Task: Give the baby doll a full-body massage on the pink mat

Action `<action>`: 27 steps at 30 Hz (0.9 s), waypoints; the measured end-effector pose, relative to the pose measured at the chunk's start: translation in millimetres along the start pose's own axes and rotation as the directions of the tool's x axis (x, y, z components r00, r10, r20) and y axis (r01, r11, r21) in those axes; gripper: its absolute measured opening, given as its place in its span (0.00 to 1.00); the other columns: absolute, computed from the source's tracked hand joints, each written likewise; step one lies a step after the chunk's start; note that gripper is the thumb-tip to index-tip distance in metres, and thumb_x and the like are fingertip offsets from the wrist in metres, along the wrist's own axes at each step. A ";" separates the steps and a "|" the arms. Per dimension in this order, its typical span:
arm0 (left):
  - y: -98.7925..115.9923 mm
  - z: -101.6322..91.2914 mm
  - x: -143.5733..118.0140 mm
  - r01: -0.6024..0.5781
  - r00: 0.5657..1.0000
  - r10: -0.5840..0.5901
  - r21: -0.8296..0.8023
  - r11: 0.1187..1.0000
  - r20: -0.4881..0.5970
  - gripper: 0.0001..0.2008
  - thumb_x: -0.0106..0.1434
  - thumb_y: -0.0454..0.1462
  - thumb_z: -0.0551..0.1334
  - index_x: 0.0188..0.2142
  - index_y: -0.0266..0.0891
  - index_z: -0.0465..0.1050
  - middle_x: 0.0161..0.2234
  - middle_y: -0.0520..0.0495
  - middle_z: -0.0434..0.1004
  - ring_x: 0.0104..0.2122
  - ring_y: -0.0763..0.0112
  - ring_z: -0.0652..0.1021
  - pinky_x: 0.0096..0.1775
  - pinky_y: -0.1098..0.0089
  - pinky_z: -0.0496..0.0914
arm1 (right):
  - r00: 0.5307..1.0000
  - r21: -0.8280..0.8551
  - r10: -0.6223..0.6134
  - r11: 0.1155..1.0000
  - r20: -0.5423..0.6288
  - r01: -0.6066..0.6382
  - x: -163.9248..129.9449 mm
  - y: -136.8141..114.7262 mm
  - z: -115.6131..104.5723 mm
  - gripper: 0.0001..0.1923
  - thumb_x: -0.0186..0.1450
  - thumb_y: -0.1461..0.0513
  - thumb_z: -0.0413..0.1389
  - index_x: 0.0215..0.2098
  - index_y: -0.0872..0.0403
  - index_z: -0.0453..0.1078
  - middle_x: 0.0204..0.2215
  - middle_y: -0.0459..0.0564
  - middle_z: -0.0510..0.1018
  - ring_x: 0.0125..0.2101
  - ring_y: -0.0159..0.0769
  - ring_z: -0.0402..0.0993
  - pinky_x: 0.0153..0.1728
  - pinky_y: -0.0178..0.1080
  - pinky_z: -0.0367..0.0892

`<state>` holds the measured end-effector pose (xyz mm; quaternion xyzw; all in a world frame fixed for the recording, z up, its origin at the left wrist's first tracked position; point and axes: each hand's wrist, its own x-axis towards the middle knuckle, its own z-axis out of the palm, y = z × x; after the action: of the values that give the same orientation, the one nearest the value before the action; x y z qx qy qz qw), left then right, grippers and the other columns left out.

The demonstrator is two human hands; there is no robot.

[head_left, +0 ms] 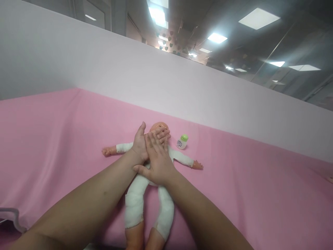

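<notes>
Doll point(145, 194) lies under left hand point(143, 144) and right hand point(157, 163), seemingly pressed flat.

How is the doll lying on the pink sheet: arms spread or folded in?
Spread. The doll lies on its back, arms out to each side; the left hand and right hand press flat on its chest.

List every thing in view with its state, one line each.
Doll: lying on its back, arms spread, in white clothes.
Left hand: flat, open, on the doll's chest and face.
Right hand: flat, open, laid over the left hand.
Small bottle: upright, green cap on, beside the doll's head.
Pink sheet: spread under everything.
</notes>
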<state>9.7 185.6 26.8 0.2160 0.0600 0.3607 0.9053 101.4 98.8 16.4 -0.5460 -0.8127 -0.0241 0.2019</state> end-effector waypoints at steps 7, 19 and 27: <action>13.2 -1.2 2.4 -0.090 0.993 0.093 0.031 0.995 -0.077 0.43 0.66 0.63 0.49 0.60 0.28 0.67 0.57 0.26 0.74 0.58 0.46 0.75 0.57 0.51 0.70 | 0.995 -0.022 0.095 0.995 -0.004 -0.095 0.4 5.8 3.8 0.47 0.71 0.40 0.47 0.75 0.60 0.39 0.73 0.61 0.46 0.73 0.52 0.35 0.70 0.61 0.31; 29.7 -17.7 4.2 -0.165 0.983 0.166 0.025 0.986 -0.079 0.43 0.67 0.63 0.46 0.62 0.29 0.66 0.57 0.28 0.74 0.58 0.49 0.75 0.54 0.53 0.73 | 0.969 0.095 -0.224 0.972 0.105 0.214 -3.6 -1.6 -2.5 0.48 0.70 0.40 0.48 0.75 0.59 0.40 0.73 0.61 0.47 0.73 0.49 0.39 0.71 0.57 0.34; -3.7 -2.9 2.4 0.014 0.999 -0.014 -0.002 1.000 -0.050 0.42 0.67 0.63 0.48 0.60 0.27 0.69 0.57 0.28 0.74 0.58 0.48 0.75 0.60 0.54 0.67 | 1.000 -0.016 -0.020 1.000 0.016 0.021 2.5 8.9 3.2 0.48 0.71 0.40 0.46 0.75 0.59 0.35 0.74 0.61 0.43 0.74 0.50 0.34 0.70 0.60 0.27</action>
<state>13.0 185.9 22.8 0.2058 0.0837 0.3595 0.9063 107.6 105.4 12.8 -0.5394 -0.8197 -0.0283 0.1909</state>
